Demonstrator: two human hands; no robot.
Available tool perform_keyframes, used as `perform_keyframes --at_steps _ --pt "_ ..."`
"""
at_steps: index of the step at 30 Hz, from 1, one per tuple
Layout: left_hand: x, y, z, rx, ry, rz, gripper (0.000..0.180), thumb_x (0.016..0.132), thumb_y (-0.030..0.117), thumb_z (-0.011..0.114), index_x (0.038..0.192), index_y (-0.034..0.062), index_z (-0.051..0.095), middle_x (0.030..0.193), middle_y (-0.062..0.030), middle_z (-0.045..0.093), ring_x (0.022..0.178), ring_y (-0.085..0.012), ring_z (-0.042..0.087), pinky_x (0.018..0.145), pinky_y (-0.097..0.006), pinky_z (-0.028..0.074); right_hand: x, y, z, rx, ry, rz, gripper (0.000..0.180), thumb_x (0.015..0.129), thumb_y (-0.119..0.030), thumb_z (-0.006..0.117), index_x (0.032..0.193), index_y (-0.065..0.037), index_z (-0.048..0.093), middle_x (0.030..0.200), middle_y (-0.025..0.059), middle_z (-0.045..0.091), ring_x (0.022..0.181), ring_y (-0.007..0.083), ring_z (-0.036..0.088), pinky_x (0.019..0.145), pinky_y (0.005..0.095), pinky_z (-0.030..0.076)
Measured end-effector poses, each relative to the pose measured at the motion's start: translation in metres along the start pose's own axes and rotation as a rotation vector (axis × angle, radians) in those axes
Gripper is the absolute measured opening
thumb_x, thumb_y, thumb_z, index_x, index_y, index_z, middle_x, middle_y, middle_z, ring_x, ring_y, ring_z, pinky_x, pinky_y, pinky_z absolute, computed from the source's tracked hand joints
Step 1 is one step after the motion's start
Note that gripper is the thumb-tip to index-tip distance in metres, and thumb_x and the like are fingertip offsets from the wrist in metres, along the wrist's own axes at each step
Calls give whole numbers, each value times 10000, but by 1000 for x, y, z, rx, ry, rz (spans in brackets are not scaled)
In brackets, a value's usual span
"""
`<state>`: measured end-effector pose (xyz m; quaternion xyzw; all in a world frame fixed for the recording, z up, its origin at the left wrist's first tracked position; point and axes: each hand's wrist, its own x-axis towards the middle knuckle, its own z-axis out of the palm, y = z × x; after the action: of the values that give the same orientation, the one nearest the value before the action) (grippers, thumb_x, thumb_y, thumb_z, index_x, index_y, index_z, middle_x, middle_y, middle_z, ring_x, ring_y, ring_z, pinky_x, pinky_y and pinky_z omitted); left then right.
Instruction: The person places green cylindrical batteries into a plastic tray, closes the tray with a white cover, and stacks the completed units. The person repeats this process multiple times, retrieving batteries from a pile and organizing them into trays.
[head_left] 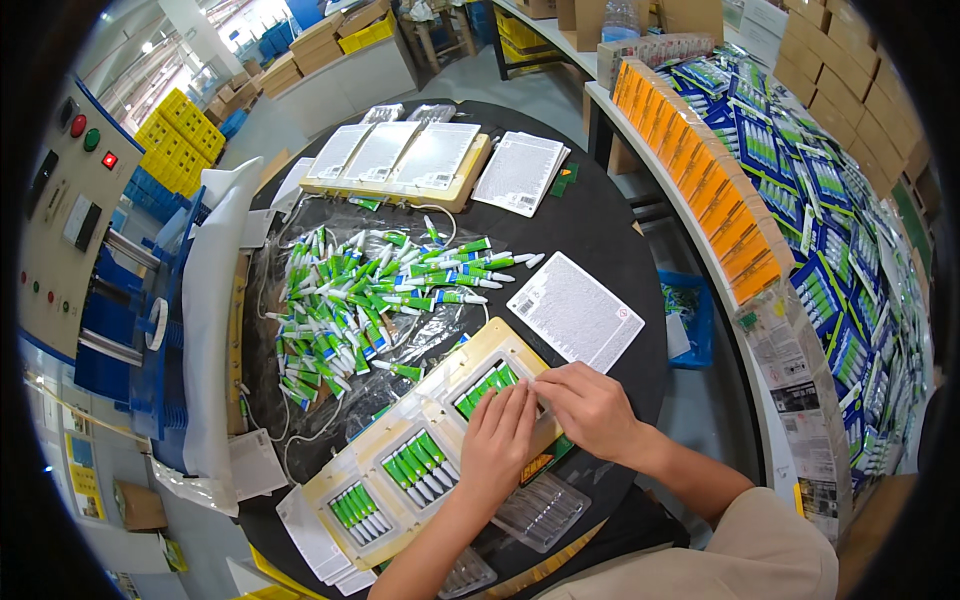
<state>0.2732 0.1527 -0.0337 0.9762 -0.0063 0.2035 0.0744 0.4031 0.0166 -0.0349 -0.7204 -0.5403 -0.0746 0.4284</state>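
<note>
Your hands, left [497, 432] and right [590, 405], press flat on the tray's [425, 460] third pocket; two pockets are filled, and loose tubes [370, 290] remain.

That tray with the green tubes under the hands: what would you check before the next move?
1. Left hand resting on the tray: ok.
2. Right hand at the same top pocket: ok.
3. Two lower pockets filled with tubes: ok.
4. Top pocket full: cannot tell, hands cover it.
5. Loose tubes close by: ok.
6. Printed card lying beside the tray: ok.
</note>
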Motion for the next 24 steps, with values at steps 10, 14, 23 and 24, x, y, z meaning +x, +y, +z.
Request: perform_keyframes --at_steps 10,14,23,24 --pt "-27 -8 -27 -59 -376 -199 787 968 482 602 1560 23 360 1637 -167 338 1527 -307 307 1253 -567 141 6 5 19 -320 -351 -78 439 923 -223 678 1320 -39 637 1460 71 570 1439 283 433 1198 557 296" --pt "-54 -20 -46 -91 -274 -283 736 924 412 688 1527 79 429 1613 -166 377 1504 -317 345 1240 -586 164 17 20 -25 -415 -365 -5 555 875 -94 645 1423 -73 560 1513 95 518 1470 288 399 1211 552 284" --pt "-307 -57 -173 57 -261 -978 1110 623 384 921 1536 38 393 1625 -224 329 1500 -426 311 1191 -646 212 2 95 -57 -719 -673 -225 481 946 -113 529 1425 -68 535 1502 149 525 1383 272 520 1162 439 403" --pt "-329 -57 -174 28 -401 -1074 1173 593 441 931 1542 29 376 1620 -229 333 1502 -421 309 1184 -666 209 5 93 -59 -739 -718 -206 463 946 -117 530 1404 -58 552 1483 151 546 1359 268 546 1144 434 425"
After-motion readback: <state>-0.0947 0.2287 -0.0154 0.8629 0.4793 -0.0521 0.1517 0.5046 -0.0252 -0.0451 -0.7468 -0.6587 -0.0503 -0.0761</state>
